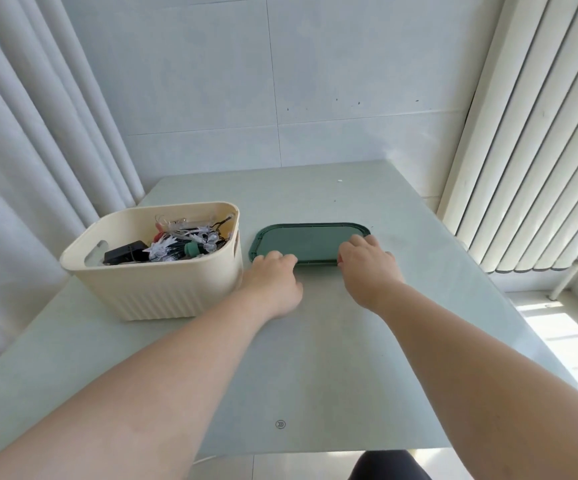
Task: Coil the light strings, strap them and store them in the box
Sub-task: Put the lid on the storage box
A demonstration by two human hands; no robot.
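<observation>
The near rim of the lid point(310, 242) is covered by the left hand point(273, 278) and right hand point(367, 271); the grip cannot be told. The light strings point(183, 242) are partly hidden by the box point(163, 289) wall.

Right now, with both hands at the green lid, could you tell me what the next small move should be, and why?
Probably lift the green lid off the table and carry it left over the cream box. The light strings already lie inside the open box, the lid lies flat beside it, and the left hand and right hand both hold its near edge.
</observation>
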